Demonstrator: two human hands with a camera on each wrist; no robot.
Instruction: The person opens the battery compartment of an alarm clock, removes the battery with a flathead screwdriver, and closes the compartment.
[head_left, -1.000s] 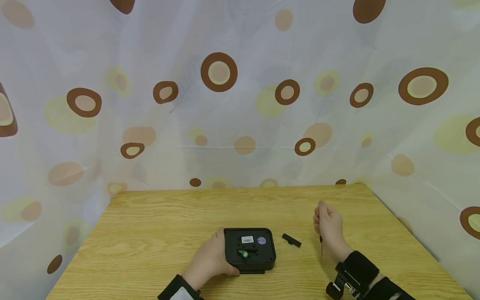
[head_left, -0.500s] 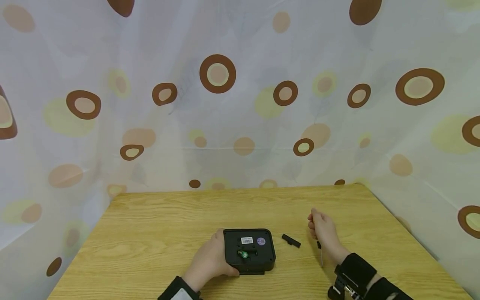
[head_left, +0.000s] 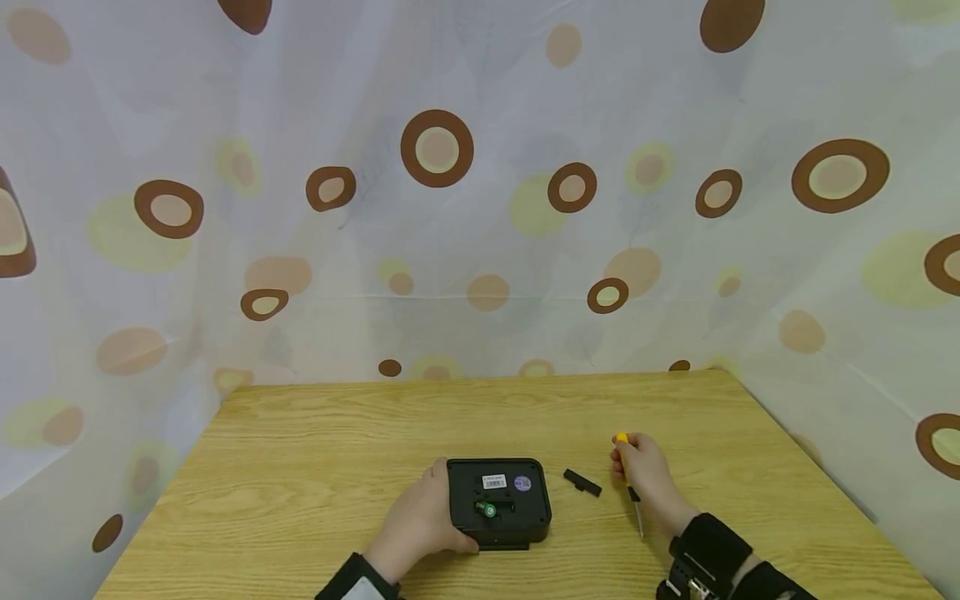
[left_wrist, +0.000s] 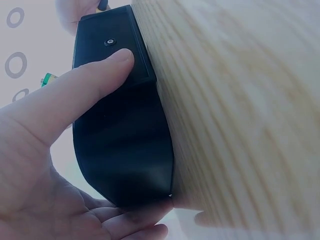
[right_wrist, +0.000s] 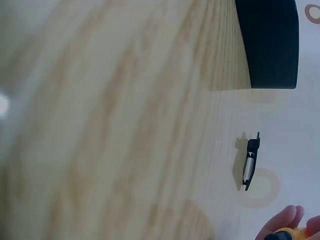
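A black box-shaped device [head_left: 528, 510] with rounded corners lies on the table, a white barcode label and a round purple sticker on its upper face. From a slot in that face a green battery [head_left: 490, 510] sticks out. My left hand [head_left: 420, 512] grips the device at its left end; the left wrist view shows the thumb on the side that has a small screw. Off to the right, my right hand [head_left: 651, 477] holds a yellow-and-black screwdriver [head_left: 633, 495], its shaft pointing down toward me. Between hand and device lies a small black cover [head_left: 582, 482].
The wooden table [head_left: 337, 442] carries all of these. A patterned curtain [head_left: 480, 233] hangs behind it and along both sides. In the right wrist view, the cover [right_wrist: 250, 162] lies a little apart from the device [right_wrist: 272, 50].
My right hand has moved slightly left and toward me, and its hold has turned so the yellow screwdriver handle shows. The left hand and device have stayed put.
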